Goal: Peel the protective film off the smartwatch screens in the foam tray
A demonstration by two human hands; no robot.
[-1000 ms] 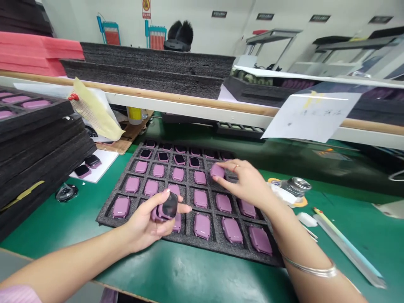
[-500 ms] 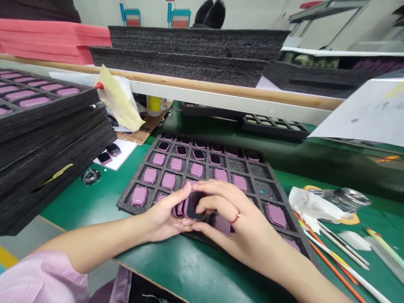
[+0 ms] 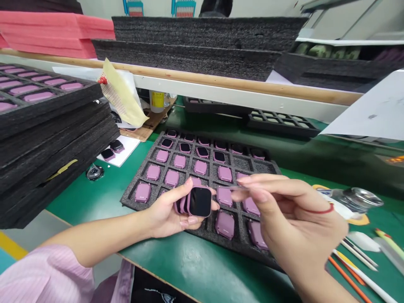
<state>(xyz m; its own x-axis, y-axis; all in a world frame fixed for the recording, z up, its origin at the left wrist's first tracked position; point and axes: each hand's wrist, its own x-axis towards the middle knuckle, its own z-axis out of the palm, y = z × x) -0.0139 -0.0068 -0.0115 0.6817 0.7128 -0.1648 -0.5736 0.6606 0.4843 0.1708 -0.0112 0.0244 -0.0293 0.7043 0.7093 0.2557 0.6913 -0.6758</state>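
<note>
No writing can be read: the bottle has a blurred yellow label, and the white sheet shows only faint marks (illegible smudges).

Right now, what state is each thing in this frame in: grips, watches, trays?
Left grip: shut on watch stack.
Watch stack: held upright, front screen dark, facing the camera.
Right grip: raised over the tray, fingertips drawn together; contents unclear.
Foam tray: partly filled, some cells empty.
Near-row watches: backs up.
Far-row watches: screens up.
Side tray stack: top tray filled.
</note>
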